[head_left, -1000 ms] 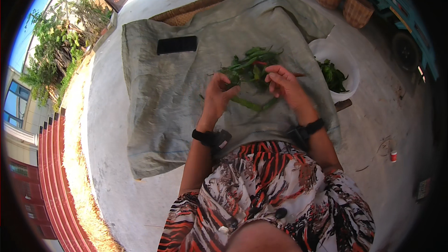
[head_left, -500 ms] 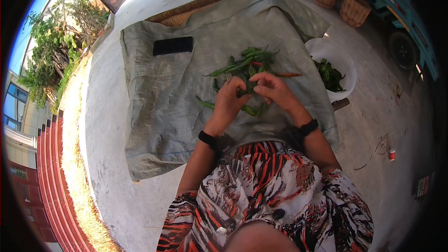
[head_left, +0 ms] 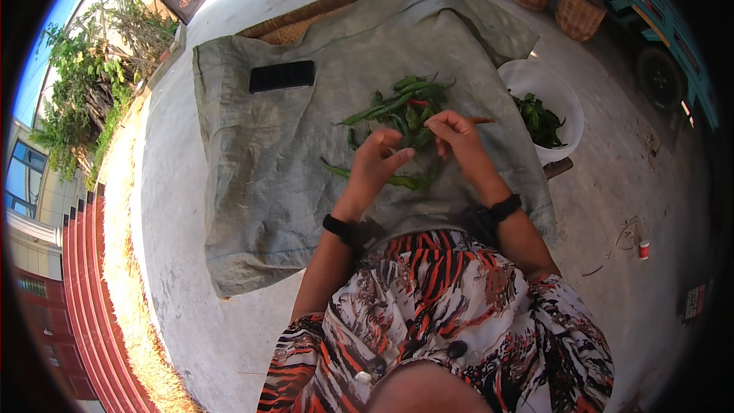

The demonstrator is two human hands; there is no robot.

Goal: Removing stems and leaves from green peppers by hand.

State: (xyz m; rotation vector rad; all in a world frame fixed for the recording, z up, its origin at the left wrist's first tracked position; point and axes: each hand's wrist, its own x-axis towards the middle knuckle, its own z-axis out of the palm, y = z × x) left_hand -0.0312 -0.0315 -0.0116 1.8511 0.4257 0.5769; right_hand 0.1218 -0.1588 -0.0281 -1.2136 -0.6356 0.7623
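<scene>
Green chili peppers (head_left: 399, 109) lie in a loose pile on a grey-green woven sheet, with a red one (head_left: 418, 102) among them. My left hand (head_left: 375, 164) is at the pile's near left side, its fingers bent and the thumb apart from them; nothing shows in that gap. To its right, my right hand (head_left: 460, 141) has thumb and forefinger pinched together at the pile's edge. Whatever it pinches is too small to make out. One green pepper (head_left: 413, 182) lies just below the left thumb, and another (head_left: 334, 168) lies left of that hand.
The woven sheet (head_left: 260, 176) covers a low surface with a wicker edge (head_left: 329, 8). A black phone (head_left: 282, 76) lies at its far left. On the right stands a white bowl (head_left: 566, 99) of green peppers or leaves (head_left: 539, 120). Baskets (head_left: 579, 11) and a teal vehicle (head_left: 657, 23) are beyond.
My hands have moved slightly apart. The left thumb has come away from its fingers, while the right hand has shifted a little right and up, its thumb and forefinger pinched.
</scene>
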